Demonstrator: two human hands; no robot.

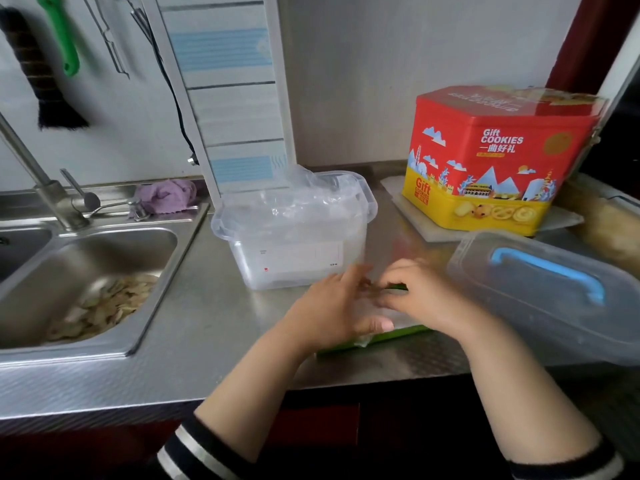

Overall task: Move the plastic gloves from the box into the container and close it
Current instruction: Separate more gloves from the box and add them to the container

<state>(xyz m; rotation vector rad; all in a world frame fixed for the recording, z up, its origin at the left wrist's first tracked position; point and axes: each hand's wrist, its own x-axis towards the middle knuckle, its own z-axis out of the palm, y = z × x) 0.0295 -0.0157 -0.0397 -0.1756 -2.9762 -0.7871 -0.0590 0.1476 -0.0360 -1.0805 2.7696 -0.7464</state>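
- Head view: both hands, left hand (332,306) and right hand (419,296), pinch clear gloves (384,315) at the green box (398,336), near the front edge.
- The thin gloves could slip or tear if pulled fast.
- The clear container (294,230), just behind, already holds gloves; its lid (554,292) lies to the right.

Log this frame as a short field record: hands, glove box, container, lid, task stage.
left hand: on the green glove box, thumb at its near edge
right hand: on the same box, fingers at its opening; grip blurred
container: open, clear, behind the hands, plastic gloves bulging above its rim
lid: off, lying to the right, blue handle up
task stage: gloves partly moved; container not closed
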